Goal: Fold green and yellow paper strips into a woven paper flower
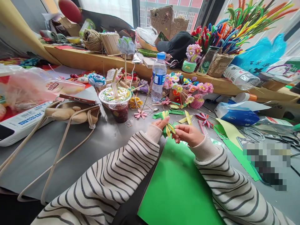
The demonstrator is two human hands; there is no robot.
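"Okay, folded paper, where's it at?"
"Up over the worktop, in my left hand, so that one's nearer; my right hand is just to its right. Long axis looks roughly away from me."
"Grip?"
"Left's grasping it. Right has its fingers bunched at the right edge; can't tell if they pinch it."
"Counts, quick."
"One folded paper. One big green sheet, nearer me. One yellow paper cross, one striped star, one water bottle, one lidded cup. Flowers behind: too jumbled."
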